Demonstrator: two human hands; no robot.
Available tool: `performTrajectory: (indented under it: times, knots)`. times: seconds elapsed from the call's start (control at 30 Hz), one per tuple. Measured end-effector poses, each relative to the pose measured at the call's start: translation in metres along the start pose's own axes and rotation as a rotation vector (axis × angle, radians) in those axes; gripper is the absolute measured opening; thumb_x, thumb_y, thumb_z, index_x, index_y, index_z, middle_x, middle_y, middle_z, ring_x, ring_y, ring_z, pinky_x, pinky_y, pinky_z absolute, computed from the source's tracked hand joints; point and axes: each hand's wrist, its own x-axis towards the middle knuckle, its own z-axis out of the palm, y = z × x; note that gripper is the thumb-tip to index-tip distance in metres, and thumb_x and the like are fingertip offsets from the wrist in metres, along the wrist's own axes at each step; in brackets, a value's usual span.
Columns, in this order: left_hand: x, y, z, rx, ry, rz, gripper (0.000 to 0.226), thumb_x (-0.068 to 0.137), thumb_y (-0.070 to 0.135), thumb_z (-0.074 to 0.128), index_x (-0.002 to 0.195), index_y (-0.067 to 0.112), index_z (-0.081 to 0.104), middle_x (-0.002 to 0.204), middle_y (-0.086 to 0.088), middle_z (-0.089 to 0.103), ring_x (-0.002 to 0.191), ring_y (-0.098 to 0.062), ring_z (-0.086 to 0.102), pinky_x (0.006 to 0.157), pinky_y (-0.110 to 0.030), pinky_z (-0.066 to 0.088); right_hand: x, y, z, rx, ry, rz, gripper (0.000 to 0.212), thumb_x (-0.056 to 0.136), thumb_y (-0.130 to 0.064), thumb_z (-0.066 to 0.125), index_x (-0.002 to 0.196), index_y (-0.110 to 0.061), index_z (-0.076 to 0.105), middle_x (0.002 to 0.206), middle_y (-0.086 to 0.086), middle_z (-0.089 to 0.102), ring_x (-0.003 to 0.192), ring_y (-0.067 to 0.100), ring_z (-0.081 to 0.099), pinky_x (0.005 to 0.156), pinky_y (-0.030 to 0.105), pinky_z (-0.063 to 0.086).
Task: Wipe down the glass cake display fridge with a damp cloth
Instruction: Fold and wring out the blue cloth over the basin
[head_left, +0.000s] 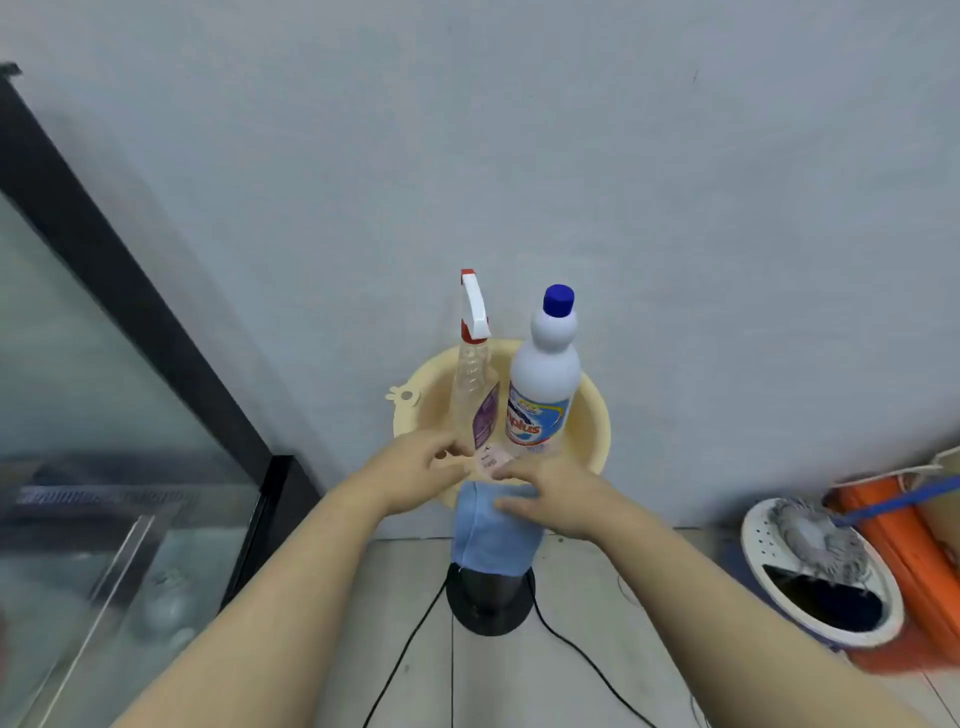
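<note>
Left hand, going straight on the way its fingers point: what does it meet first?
Probably the small pink tag just ahead of the left hand, in front of the spray bottle; they may already touch. The right hand lies just beyond.

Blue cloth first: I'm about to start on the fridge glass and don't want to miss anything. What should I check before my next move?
1. Blue cloth at hand, draped over the basin rim: ok.
2. Cloth damp: cannot tell.
3. Pink tag off the cloth: cannot tell; left hand and right hand are both at it.
4. Spray bottle and white bottle upright in basin: ok.
5. Fridge glass close by on the left: ok.
6. Floor free of cables: not ok, a black cable trails there.
</note>
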Motion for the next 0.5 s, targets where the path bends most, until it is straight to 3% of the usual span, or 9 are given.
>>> performTrajectory:
  times: [0.1,0.2,0.27,0.37,0.43,0.5]
  knots:
    - [-0.001,-0.014,0.021,0.286,-0.099,-0.023,0.053,0.075,0.056,0.059,0.122,0.032,0.057,0.12,0.016,0.057,0.114,-0.008,0.046,0.099,-0.022,0.03,-0.001,0.009,0.02,-0.135,-0.072,0.035,0.05,0.084,-0.046,0.061,0.128,-0.023,0.054,0.124,0.0,0.057,0.117,0.02,0.048,0.097,0.039,0.039]
    - [0.0,-0.021,0.032,0.441,-0.115,0.056,0.055,0.071,0.061,0.059,0.121,0.038,0.055,0.118,0.018,0.057,0.117,-0.009,0.04,0.109,-0.034,0.014,-0.002,0.015,0.024,-0.02,-0.016,0.015,0.052,0.078,-0.041,0.071,0.123,-0.021,0.056,0.118,-0.001,0.059,0.11,0.017,0.049,0.089,0.029,0.038]
    - [0.002,-0.025,0.035,0.418,-0.08,0.13,0.054,0.074,0.057,0.062,0.123,0.036,0.053,0.122,0.018,0.053,0.118,-0.008,0.039,0.109,-0.037,0.013,-0.003,0.023,0.018,0.069,0.021,-0.015,0.05,0.073,-0.038,0.076,0.116,-0.018,0.058,0.109,-0.005,0.057,0.103,0.013,0.047,0.082,0.022,0.035]
    - [0.0,-0.032,0.042,0.333,-0.085,0.183,0.052,0.072,0.055,0.061,0.119,0.034,0.055,0.116,0.019,0.054,0.108,0.0,0.042,0.11,-0.038,0.021,-0.009,0.034,0.013,0.114,-0.004,-0.009,0.041,0.074,-0.031,0.077,0.107,-0.015,0.06,0.101,-0.006,0.055,0.097,0.011,0.046,0.082,0.024,0.039]
    - [-0.001,-0.034,0.044,0.229,-0.072,0.182,0.04,0.075,0.046,0.067,0.11,0.029,0.062,0.106,0.02,0.058,0.097,0.005,0.045,0.112,-0.036,0.019,-0.011,0.036,0.013,0.159,-0.004,0.013,0.03,0.076,-0.027,0.076,0.101,-0.014,0.064,0.098,-0.002,0.06,0.094,0.012,0.051,0.08,0.026,0.042]
    - [-0.001,-0.03,0.043,0.107,-0.02,0.164,0.023,0.078,0.035,0.07,0.098,0.024,0.066,0.094,0.016,0.063,0.088,0.004,0.051,0.108,-0.027,0.02,-0.011,0.037,0.013,0.301,0.052,0.049,0.01,0.078,-0.022,0.074,0.084,-0.02,0.066,0.085,-0.007,0.06,0.08,0.001,0.052,0.071,0.02,0.041]
